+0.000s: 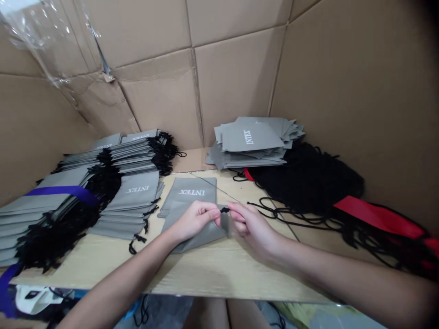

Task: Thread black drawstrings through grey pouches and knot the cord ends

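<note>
A grey fabric pouch [197, 230] lies on the wooden table [212, 269] just in front of me. My left hand [195, 219] pinches its upper edge with closed fingers. My right hand [248, 224] is closed too, pinching the same edge from the right. Between the two hands a short black drawstring end [224, 209] sticks out of the pouch. Under it lies another grey pouch marked INTEX [192, 192].
Stacks of grey INTEX pouches with black cords [133, 155] fill the left side, one bundle bound by a purple band [65, 192]. A fanned grey stack [254, 139] sits at the back right beside a heap of black cords [308, 180] and a red band [373, 214]. Cardboard walls surround the table.
</note>
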Action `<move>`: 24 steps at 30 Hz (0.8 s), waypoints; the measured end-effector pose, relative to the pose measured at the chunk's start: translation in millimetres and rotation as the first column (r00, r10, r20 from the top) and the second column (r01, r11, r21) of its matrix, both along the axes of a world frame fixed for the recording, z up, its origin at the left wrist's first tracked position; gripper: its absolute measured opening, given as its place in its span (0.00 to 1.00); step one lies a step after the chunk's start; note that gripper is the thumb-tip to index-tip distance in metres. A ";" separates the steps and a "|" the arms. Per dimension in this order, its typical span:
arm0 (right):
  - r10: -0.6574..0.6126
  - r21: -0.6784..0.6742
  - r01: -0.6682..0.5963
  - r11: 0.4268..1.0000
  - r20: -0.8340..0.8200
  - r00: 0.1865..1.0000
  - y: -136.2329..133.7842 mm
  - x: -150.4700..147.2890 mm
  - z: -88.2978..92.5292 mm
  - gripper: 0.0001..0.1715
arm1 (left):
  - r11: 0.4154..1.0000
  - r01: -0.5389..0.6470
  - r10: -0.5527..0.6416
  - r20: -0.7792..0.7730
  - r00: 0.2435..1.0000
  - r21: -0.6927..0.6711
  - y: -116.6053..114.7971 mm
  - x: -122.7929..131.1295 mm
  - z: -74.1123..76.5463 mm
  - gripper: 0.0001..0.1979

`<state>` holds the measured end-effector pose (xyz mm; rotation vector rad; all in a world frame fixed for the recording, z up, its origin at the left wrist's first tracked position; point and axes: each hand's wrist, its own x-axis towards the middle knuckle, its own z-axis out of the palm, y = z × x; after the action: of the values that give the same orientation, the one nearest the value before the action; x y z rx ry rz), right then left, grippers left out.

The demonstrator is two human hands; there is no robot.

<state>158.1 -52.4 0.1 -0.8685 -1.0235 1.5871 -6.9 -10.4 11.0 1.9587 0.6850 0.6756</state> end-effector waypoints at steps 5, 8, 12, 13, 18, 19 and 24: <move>0.025 0.082 -0.035 0.996 0.114 0.993 11.9 -1.5 -10.7 0.29 | 0.989 -0.081 0.093 -0.097 0.991 0.124 -5.4 4.9 -3.2 0.15; 0.050 0.105 -0.068 0.992 0.166 0.985 16.1 -2.5 -14.8 0.29 | 0.967 -0.133 0.174 -0.179 0.968 0.219 -7.4 8.2 -5.2 0.10; 0.098 0.093 -0.117 0.989 0.190 0.977 12.1 -1.1 -12.2 0.26 | 0.972 -0.123 0.158 -0.165 0.974 0.201 -6.7 8.3 -5.8 0.10; 0.117 0.076 -0.131 0.988 0.157 0.981 9.7 -1.1 -10.8 0.26 | 0.975 -0.108 0.136 -0.137 0.981 0.195 -6.6 7.7 -5.5 0.11; 0.136 -0.087 -0.154 0.984 -0.181 0.974 -3.2 -4.6 -7.2 0.27 | 0.999 -0.040 0.040 0.000 0.999 0.034 -7.5 7.7 -4.7 0.15; 0.113 -0.149 -0.150 0.977 -0.231 0.966 -5.1 -5.1 -7.3 0.26 | 0.999 -0.039 0.039 0.002 0.999 0.027 -7.6 8.6 -4.9 0.14; -0.076 -0.422 -0.061 0.905 -0.301 0.951 -9.9 -4.9 -8.3 0.20 | 0.990 -0.025 0.036 -0.079 0.996 0.138 -7.1 13.3 -6.2 0.14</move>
<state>153.1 -62.3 -8.2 -0.8685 -0.4496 1.9068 6.4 -17.5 4.8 2.1150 0.7363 0.6803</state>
